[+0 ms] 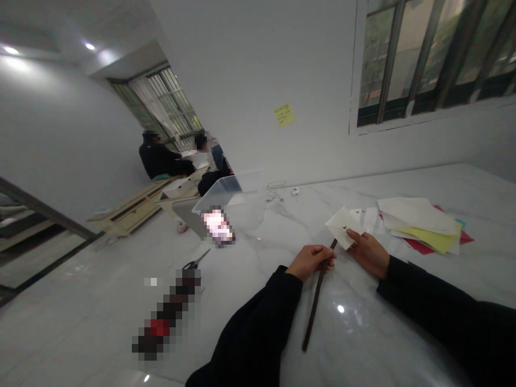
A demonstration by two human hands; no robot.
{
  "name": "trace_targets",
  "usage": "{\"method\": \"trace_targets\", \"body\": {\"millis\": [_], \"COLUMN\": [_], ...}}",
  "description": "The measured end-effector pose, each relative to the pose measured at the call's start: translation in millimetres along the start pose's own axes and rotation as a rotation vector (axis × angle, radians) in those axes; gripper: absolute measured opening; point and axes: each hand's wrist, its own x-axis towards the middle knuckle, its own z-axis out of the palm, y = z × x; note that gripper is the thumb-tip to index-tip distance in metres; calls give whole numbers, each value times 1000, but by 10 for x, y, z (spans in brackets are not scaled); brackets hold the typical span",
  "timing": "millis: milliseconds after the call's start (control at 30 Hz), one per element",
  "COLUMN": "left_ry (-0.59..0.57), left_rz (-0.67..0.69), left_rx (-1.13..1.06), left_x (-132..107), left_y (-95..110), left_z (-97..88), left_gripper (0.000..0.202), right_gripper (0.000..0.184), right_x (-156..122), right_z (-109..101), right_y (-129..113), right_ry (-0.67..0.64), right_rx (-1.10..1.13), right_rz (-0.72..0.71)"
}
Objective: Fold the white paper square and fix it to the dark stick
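Observation:
My left hand [310, 262] is closed, its thumb and fingers pinching a long, narrow dark brown strip [313, 314] near its upper end. From there the strip hangs down toward me across the white surface. My right hand [368, 253] grips the lower right edge of a small white envelope-shaped piece [341, 223] with a round metal-looking fastener on it. The strip's top end meets or passes just below the white piece; whether they are joined I cannot tell. Both hands are close together over the marbled tabletop [278, 328].
Right of my hands lies a stack of white, yellow and red sheets [423, 223]. On the left are scissors [196, 262], a blurred dark object [167, 317] and a clear plastic bin [250, 201]. A yellow note [284, 115] sticks to the wall. Two people sit farther back.

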Motion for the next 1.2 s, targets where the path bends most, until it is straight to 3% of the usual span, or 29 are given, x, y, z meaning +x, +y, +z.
{"method": "trace_targets", "body": {"millis": [167, 400, 1000, 1200], "left_ry": [-7, -20, 102, 233], "left_rz": [-11, 2, -3, -3], "left_rx": [49, 28, 51, 59], "left_x": [-14, -13, -11, 65], "left_y": [24, 19, 43, -62], "left_z": [21, 63, 72, 6], "left_gripper": [40, 40, 33, 28], "right_gripper": [26, 31, 27, 30], "right_x": [39, 60, 51, 61], "right_z": [-19, -51, -48, -52], "right_y": [-1, -3, -53, -25], "right_ry": [72, 86, 117, 121], "right_rx": [-15, -29, -16, -20], "right_rz": [-56, -43, -3, 3]}}
